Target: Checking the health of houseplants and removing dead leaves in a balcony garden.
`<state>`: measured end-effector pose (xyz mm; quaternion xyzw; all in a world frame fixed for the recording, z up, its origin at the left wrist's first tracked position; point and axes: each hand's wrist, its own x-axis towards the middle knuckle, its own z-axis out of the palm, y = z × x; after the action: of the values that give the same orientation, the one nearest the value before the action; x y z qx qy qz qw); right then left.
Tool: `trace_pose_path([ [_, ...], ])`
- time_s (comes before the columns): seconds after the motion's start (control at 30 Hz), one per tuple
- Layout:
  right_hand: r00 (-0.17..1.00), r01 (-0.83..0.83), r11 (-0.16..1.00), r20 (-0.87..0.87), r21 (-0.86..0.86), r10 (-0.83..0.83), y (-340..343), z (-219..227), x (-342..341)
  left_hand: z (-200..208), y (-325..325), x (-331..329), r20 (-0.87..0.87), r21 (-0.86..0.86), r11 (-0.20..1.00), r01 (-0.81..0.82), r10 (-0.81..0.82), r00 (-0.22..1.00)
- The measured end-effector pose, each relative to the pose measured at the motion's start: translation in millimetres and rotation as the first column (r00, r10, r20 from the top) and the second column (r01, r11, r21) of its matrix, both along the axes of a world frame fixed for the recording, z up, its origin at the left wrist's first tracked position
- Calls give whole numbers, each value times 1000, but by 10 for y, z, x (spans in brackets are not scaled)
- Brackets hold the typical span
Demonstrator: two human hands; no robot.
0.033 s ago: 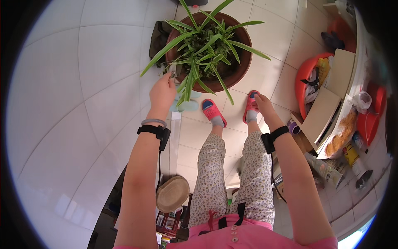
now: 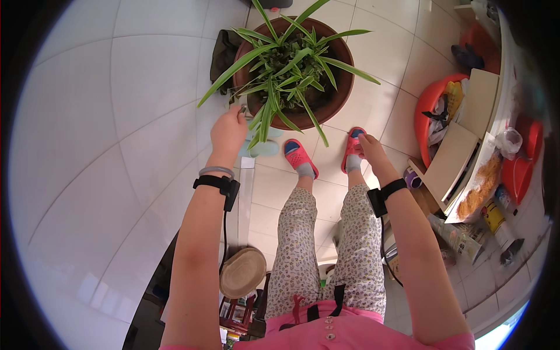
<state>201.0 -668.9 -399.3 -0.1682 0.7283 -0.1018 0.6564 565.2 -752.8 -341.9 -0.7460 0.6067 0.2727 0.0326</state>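
Nothing has shifted since the earlier picture: both arms, the plant and the feet lie just as they did there

On the left, the pale tiled floor (image 2: 105,128) runs out to the rim. The left hand (image 2: 228,133), with a black wristband (image 2: 217,184) and a thin bangle behind it, is raised to the outer leaves of the potted plant (image 2: 289,64). Its fingers are curled in, nearly closed. Something small and grey shows at the fingertips, right where a long leaf hangs over the brown pot (image 2: 345,87), but I cannot tell whether it is a pinched leaf tip or a small tool.

The plant stands on the floor straight ahead of the person, its strap leaves spilling over the rim on all sides. A dark cloth (image 2: 221,49) lies behind it and a pale blue object (image 2: 265,146) sits under the drooping leaves.

As for the work at the leaves, I judge it barely begun or midway. The foliage looks full and no loose leaves are visible on the tiles.

Below, two pink sandals (image 2: 298,156) point toward the pot, and a straw hat (image 2: 242,271) lies by the left leg. The right hand (image 2: 371,149) hangs loosely open over the right foot, holding nothing and well apart from the plant. Farther right stand a red basin (image 2: 429,108) and a cluttered shelf
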Motion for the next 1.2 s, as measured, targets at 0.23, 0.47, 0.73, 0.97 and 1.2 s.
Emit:
trace_pose_path([
  [0.23,1000,22,1000,-13,-7,-22,187,220,-174,162,168,52,-248,89,951,-296,309,918],
  [0.47,999,-7,1000,-45,16,8,317,260,-271,637,427,57,-532,270,739,-617,649,544],
  [0.73,999,-28,999,-33,-22,27,435,318,-293,1372,802,-305,-583,458,508,-730,791,185],
  [0.97,999,-49,995,-17,-84,47,314,310,-284,1091,673,-1116,-621,663,551,-506,783,40],
  [1.2,999,-49,984,12,-170,51,-179,-73,17,-3,376,-1593,-547,594,496,-634,827,134],
])
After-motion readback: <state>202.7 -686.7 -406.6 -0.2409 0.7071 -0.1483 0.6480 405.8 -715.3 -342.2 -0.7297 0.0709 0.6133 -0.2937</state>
